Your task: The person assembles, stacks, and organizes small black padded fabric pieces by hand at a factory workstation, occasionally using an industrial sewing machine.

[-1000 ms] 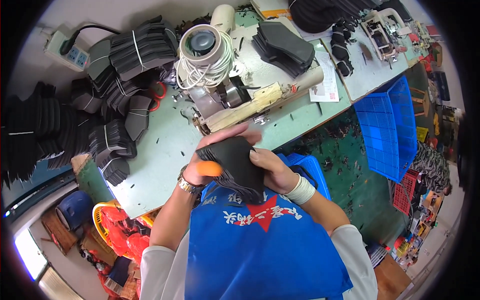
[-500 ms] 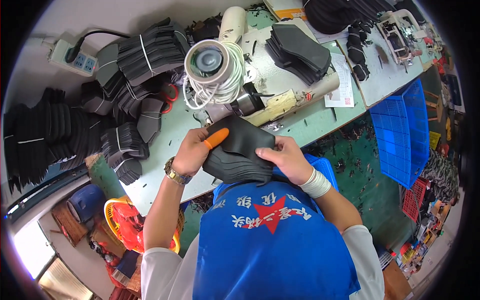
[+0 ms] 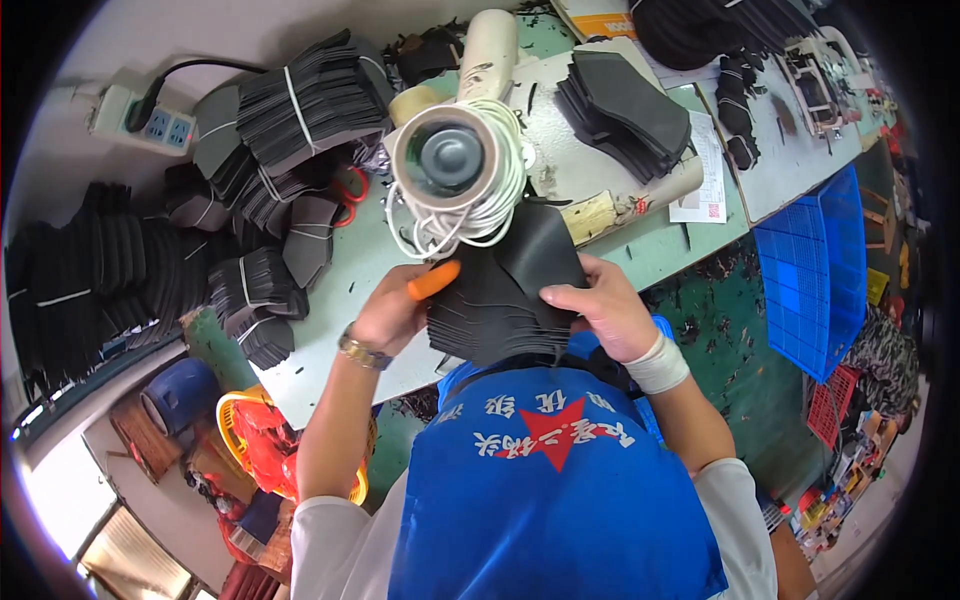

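Both hands hold a fanned stack of thin black sheet pieces (image 3: 490, 318) just above my blue apron (image 3: 560, 510). My left hand (image 3: 392, 308), with an orange finger cot (image 3: 434, 281) on the thumb, grips the stack's left side. At the right edge, my right hand (image 3: 612, 308) pinches the upper piece (image 3: 545, 250) with its thumb on top. That piece reaches forward beneath the coiled white cord (image 3: 508, 180) around a round, cup-like machine part (image 3: 450, 158). The parts of the machine behind it are partly hidden.
Banded bundles of black pieces (image 3: 310, 100) crowd the table's left side, beside red-handled scissors (image 3: 350, 197). Another black stack (image 3: 630, 115) rests on the machine bed. A blue crate (image 3: 815, 280) stands at right, a yellow basket (image 3: 235, 425) at lower left.
The upper black piece has moved forward and now reaches under the white cord. The stack shows more fanned edges. Both hands keep their hold, and the whole view has shifted slightly.
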Demonstrator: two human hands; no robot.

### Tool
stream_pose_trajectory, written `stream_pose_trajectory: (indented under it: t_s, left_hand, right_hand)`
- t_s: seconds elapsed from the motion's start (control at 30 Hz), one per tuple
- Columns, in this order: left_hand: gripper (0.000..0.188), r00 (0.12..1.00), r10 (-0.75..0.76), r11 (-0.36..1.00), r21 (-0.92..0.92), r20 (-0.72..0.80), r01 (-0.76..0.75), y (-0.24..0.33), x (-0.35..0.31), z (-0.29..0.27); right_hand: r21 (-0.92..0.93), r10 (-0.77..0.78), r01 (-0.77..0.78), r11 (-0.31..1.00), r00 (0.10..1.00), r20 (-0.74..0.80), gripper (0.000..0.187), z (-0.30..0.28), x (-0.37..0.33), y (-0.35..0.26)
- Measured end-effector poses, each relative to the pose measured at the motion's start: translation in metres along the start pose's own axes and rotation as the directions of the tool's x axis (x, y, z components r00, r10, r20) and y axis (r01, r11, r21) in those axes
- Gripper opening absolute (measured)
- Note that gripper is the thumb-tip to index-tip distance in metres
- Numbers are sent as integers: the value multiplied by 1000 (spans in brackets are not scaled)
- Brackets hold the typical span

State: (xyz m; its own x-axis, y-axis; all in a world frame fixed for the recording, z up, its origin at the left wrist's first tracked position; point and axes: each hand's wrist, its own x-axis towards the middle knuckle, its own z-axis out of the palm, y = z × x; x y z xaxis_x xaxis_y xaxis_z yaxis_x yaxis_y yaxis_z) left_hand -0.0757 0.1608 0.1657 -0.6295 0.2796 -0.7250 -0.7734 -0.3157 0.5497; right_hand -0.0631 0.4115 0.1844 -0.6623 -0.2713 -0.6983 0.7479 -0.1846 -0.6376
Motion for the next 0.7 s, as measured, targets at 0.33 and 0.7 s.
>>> stream_pose_trajectory:
  t_s: [0.33, 0.7]
  left_hand:
    - [35, 996, -22, 991, 130, 85, 11, -3, -2, -14]
    - [35, 989, -103, 994, 46, 105, 98, 5, -6, -4]
  right_hand:
    - [-37, -53, 52, 998, 998, -26, 28, 4, -2, -3]
    - [-64, -184, 178, 982, 975, -124, 30, 6, 5, 10]
